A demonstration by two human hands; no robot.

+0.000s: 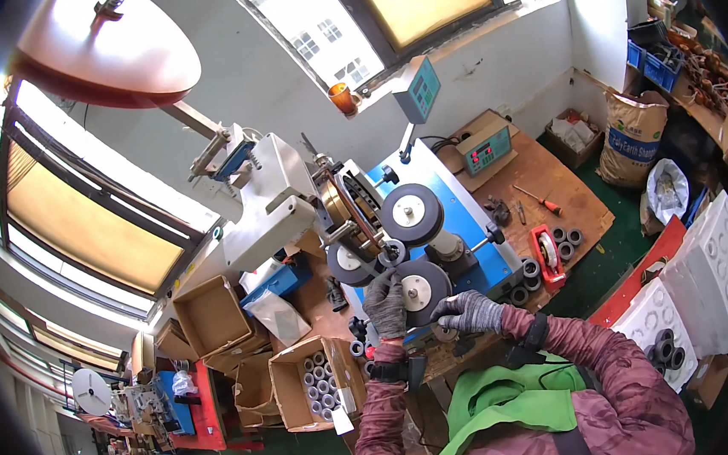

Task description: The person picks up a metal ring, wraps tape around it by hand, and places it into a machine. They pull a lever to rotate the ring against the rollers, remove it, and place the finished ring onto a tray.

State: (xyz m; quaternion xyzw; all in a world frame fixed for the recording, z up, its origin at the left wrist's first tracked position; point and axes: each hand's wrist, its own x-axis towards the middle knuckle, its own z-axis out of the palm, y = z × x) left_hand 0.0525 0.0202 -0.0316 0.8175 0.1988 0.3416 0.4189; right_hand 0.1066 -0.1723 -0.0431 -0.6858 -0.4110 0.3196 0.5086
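A winding machine with a blue base (468, 269) stands in front of me, and its black rubber rollers (433, 290) surround a small grey ring (393, 252). My left hand (385, 305), in a grey knit glove, reaches up beside the lower roller. Its fingers are drawn together just under the ring; what they hold, if anything, is too small to make out. To the right of that roller, my right hand (473, 314) wears the same kind of glove. Thumb and fingers are pinched together near the roller's edge, and anything between them is hidden.
Several grey rings fill a cardboard box (280, 394) at the left. On the wooden bench lie a red tape dispenser (547, 256), a screwdriver (538, 200) and a control box (488, 150). White foam trays (715, 277) stand at the right. A red lampshade (110, 46) hangs upper left.
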